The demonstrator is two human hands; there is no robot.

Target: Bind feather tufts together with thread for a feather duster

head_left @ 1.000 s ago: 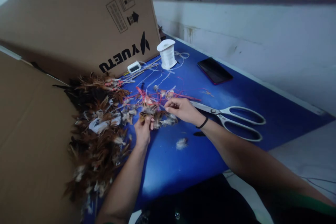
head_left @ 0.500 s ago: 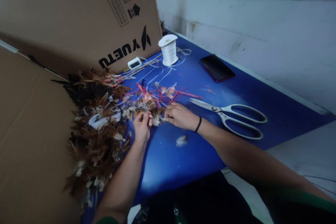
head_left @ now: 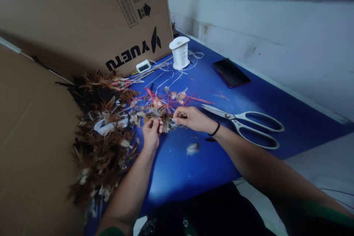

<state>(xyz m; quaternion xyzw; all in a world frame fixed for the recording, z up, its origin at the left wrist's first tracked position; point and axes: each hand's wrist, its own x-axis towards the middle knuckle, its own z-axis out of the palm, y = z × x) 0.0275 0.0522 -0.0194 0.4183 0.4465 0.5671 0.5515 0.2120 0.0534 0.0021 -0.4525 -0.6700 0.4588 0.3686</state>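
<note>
My left hand (head_left: pixel 151 132) is closed in a pinch on a brown-and-cream barred feather (head_left: pixel 155 111), which stands up past the fingertips. To its right, my right hand (head_left: pixel 193 118) has thumb and forefinger pressed together. A tiny pale tip shows at that pinch, too small to name. Small fluffy feathers (head_left: pixel 166 125) lie between the two hands on the blue table (head_left: pixel 171 177). Just beyond them is a tangle of pink and red strings (head_left: pixel 166 99). A loose grey-white feather (head_left: pixel 192 149) rests nearer to me, below the right hand.
Large scissors (head_left: pixel 243 121) lie partly open beside my right forearm, with a phone (head_left: pixel 231 72) behind. A ribbon spool (head_left: pixel 180 53) and small white device (head_left: pixel 143 66) stand near a cardboard box (head_left: pixel 83 14). Brown feather bundles (head_left: pixel 102 155) are heaped at left.
My right hand has shifted slightly right and up, away from the left hand, with its pinch now more visible. My left hand stays almost in place. The view has shifted slightly.
</note>
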